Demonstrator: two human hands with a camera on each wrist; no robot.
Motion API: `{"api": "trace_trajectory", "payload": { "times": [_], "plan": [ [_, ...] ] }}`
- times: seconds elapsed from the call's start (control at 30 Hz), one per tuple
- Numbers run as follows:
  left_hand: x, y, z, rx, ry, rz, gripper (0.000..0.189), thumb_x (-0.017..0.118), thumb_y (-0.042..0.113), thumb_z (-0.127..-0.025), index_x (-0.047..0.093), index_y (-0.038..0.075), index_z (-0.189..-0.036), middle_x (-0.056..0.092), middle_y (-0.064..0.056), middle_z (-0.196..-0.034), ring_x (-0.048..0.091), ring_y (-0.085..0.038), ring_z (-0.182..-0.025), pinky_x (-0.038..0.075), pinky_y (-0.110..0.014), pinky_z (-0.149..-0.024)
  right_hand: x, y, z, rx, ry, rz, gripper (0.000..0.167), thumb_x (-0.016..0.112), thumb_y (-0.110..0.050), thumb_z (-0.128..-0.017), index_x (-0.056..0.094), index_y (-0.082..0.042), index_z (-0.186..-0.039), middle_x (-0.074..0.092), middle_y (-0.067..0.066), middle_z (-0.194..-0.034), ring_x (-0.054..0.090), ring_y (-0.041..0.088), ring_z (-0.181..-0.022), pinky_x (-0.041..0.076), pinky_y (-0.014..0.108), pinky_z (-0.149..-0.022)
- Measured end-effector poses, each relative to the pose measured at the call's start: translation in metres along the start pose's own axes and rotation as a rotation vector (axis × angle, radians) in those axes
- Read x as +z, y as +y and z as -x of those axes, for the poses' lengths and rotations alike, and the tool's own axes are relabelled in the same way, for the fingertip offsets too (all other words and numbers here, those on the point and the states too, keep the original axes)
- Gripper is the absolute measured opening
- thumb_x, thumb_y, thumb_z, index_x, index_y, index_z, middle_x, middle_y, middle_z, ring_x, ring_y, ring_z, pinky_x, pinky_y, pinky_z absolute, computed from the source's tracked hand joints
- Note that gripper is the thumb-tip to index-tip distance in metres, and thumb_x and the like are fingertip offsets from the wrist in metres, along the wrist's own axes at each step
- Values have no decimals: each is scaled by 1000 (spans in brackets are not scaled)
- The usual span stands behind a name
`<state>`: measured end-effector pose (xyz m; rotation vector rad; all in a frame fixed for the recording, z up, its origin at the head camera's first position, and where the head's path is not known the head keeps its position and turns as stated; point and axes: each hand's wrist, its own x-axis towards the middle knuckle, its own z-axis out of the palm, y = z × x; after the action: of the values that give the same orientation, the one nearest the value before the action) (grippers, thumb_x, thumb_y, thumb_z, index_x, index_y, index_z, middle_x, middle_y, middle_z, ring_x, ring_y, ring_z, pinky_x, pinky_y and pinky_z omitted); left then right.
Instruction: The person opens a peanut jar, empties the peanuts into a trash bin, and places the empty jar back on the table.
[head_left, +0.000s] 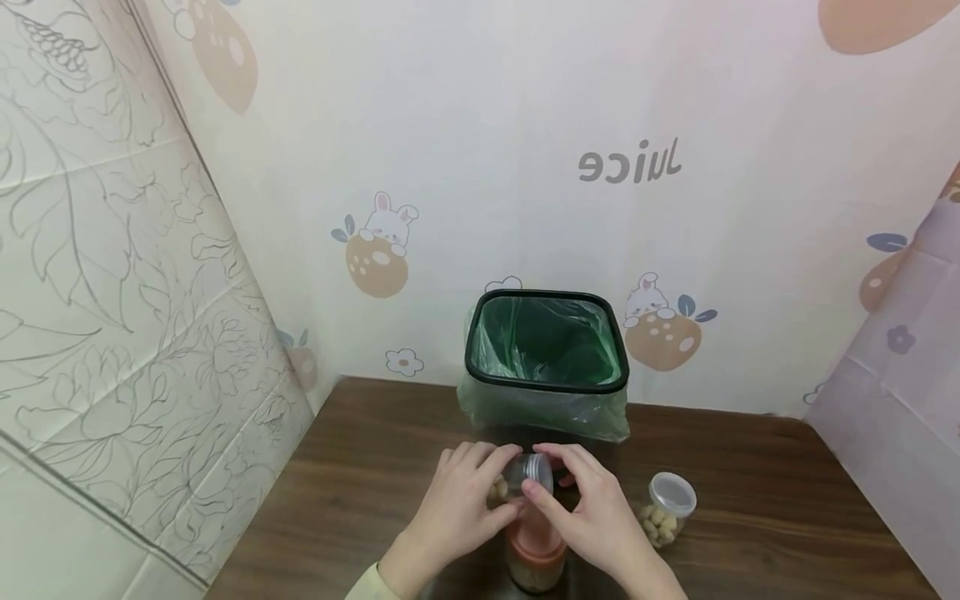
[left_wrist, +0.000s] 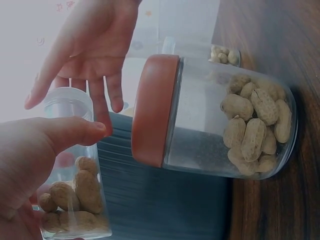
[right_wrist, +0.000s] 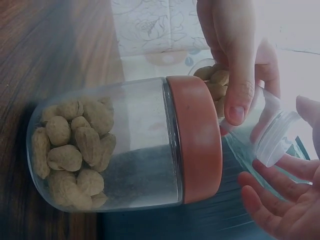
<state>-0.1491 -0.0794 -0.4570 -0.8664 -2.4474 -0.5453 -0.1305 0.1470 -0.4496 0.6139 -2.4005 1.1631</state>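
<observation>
My left hand grips a small clear jar around its side. Peanuts lie in that jar's base, and the jar is tipped over with its translucent top toward my right hand. The right hand's fingers are spread around that top, thumb apart from the other fingers, without closing on it. Right below both hands, a larger glass jar with an orange-brown lid stands on the table, partly filled with peanuts.
Another small jar of peanuts with a whitish lid stands right of my right hand. Behind the hands is a bin with a black rim and green plastic liner. The brown wooden table meets a patterned wall covering.
</observation>
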Motion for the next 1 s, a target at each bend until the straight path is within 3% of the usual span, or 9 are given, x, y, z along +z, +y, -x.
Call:
{"api": "trace_trajectory", "payload": {
  "times": [0.43, 1.0],
  "plan": [
    [-3, 2, 2, 2, 2, -3, 69, 97, 41, -82, 66, 23, -141, 70, 5, -118, 64, -18, -104, 47, -38, -83, 0, -3, 2, -5, 15, -11, 36, 85, -28, -98, 73, -19, -130, 66, -14, -115, 64, 6, -96, 59, 30, -73],
    [-8, 5, 3, 1, -7, -1, 67, 96, 38, -82, 67, 22, -141, 70, 4, -118, 64, -19, -103, 45, -36, -81, -4, -7, 2, -4, -15, -25, 38, 86, -28, -97, 71, -23, -131, 67, -13, -119, 65, 7, -98, 62, 30, -74]
  ]
}}
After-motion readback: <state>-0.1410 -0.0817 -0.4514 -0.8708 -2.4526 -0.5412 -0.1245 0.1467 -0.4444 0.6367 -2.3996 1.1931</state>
